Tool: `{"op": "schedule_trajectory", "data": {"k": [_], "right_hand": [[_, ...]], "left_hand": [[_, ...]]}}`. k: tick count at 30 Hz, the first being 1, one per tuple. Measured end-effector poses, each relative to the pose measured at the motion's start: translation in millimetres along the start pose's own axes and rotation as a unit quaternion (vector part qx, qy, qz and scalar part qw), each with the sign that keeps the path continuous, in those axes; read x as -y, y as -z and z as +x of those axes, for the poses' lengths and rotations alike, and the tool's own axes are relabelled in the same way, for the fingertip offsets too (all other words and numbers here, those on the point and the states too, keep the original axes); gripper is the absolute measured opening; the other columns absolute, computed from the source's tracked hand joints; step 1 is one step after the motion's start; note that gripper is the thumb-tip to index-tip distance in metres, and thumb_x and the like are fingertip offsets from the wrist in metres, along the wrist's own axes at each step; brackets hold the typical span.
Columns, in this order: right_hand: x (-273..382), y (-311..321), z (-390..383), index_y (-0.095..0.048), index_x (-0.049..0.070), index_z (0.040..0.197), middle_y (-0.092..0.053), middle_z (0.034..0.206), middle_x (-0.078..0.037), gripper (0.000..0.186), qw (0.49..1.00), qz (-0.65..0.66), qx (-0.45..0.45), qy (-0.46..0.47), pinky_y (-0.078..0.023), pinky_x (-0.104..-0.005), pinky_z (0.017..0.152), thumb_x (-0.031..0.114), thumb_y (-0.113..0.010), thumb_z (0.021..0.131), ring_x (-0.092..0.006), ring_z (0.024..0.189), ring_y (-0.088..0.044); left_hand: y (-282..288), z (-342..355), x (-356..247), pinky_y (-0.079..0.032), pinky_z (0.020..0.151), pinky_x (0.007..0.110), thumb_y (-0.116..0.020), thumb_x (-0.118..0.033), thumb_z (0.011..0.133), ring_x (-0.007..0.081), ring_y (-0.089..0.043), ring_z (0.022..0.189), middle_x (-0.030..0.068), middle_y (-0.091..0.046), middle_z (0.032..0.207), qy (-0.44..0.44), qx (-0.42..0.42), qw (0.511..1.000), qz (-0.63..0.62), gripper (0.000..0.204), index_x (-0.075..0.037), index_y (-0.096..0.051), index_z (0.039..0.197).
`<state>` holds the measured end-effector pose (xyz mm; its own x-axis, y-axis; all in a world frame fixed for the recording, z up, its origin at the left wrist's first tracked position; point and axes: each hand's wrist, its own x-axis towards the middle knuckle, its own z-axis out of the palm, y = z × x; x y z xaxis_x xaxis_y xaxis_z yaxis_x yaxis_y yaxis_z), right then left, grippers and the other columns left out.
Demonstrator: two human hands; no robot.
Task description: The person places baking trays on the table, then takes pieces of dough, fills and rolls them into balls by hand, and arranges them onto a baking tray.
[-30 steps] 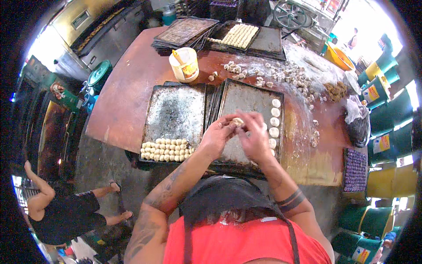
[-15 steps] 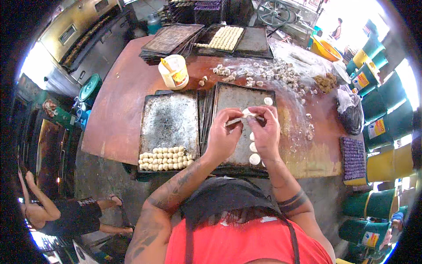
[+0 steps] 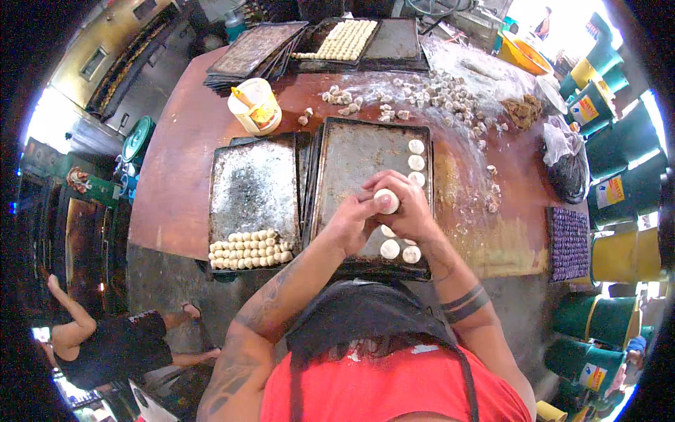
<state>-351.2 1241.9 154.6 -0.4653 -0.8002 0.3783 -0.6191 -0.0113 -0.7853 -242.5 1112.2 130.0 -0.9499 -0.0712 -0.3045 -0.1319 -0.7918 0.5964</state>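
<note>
Over the right-hand dark baking tray (image 3: 344, 151), my left hand (image 3: 355, 221) and my right hand (image 3: 409, 204) are pressed together around a round white dough ball (image 3: 386, 202). Its top shows between my thumbs and fingers; the underside is hidden in my palms. Flattened white dough rounds (image 3: 416, 147) line the tray's right side, and a few more dough rounds (image 3: 390, 249) lie by its near end, partly behind my wrists. Beside it on the left, another tray (image 3: 253, 183) carries rows of small pale dough balls (image 3: 249, 251) along its near edge.
A white bucket (image 3: 254, 107) with an orange-handled tool stands beyond the trays. Floury lumps (image 3: 450, 102) are scattered to the right of it. Stacked trays (image 3: 256, 49) occupy the far edge. A tray of purple pieces (image 3: 568, 243) sits at right; another person (image 3: 112, 344) is at lower left.
My hands have come together and lowered slightly, now cupping the dough as a ball instead of pinching it with the fingertips. The view has shifted, revealing more dough rounds on the tray.
</note>
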Motion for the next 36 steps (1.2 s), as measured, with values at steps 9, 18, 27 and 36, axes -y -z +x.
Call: {"op": "schedule_trajectory", "data": {"k": [9, 18, 27, 36], "right_hand": [[-73, -33, -67, -0.066, 0.001, 0.120, -0.071, 0.111, -0.014, 0.041, 0.924, 0.218, -0.127, -0.288, -0.056, -0.0400, 0.088, 0.021, -0.082, 0.088, -0.0232, 0.105, -0.069], [-144, 17, 4, -0.068, 0.009, 0.123, -0.068, 0.119, -0.018, 0.036, 0.930, -0.314, 0.025, -0.192, -0.047, -0.0529, 0.103, 0.017, -0.066, 0.089, -0.0395, 0.117, -0.059], [-171, 40, -28, -0.064, 0.001, 0.127, -0.066, 0.121, -0.021, 0.043, 0.970, -0.187, -0.069, -0.139, -0.050, -0.0459, 0.099, 0.017, -0.068, 0.087, -0.0370, 0.113, -0.063], [-230, 154, -201, -0.064, 0.004, 0.130, -0.066, 0.120, -0.017, 0.046, 0.800, -0.430, -0.160, -0.386, -0.049, -0.0463, 0.101, 0.013, -0.070, 0.085, -0.0348, 0.115, -0.060]], "left_hand": [[7, 18, 33, -0.049, 0.109, 0.039, -0.069, -0.009, 0.090, 0.0320, -0.065, 0.123, 0.0255, -0.063, 0.136, -0.106, -0.151, 0.829, 0.527, 0.066, 0.010, -0.043, 0.148], [11, -7, 40, -0.030, 0.124, 0.042, -0.067, -0.010, 0.089, 0.0405, -0.036, 0.149, 0.0292, -0.037, 0.159, -0.150, -0.118, 0.727, 0.659, 0.076, 0.005, -0.033, 0.156], [79, -60, 15, -0.058, 0.083, 0.040, -0.066, -0.014, 0.095, 0.0326, -0.073, 0.089, 0.0168, -0.075, 0.099, -0.127, -0.221, 0.713, 0.653, 0.017, -0.004, -0.073, 0.107], [222, -82, -28, -0.057, 0.079, 0.049, -0.073, -0.026, 0.085, 0.0383, -0.069, 0.089, 0.0184, -0.067, 0.094, -0.004, -0.359, 0.358, 0.862, 0.025, -0.001, -0.070, 0.088]]}}
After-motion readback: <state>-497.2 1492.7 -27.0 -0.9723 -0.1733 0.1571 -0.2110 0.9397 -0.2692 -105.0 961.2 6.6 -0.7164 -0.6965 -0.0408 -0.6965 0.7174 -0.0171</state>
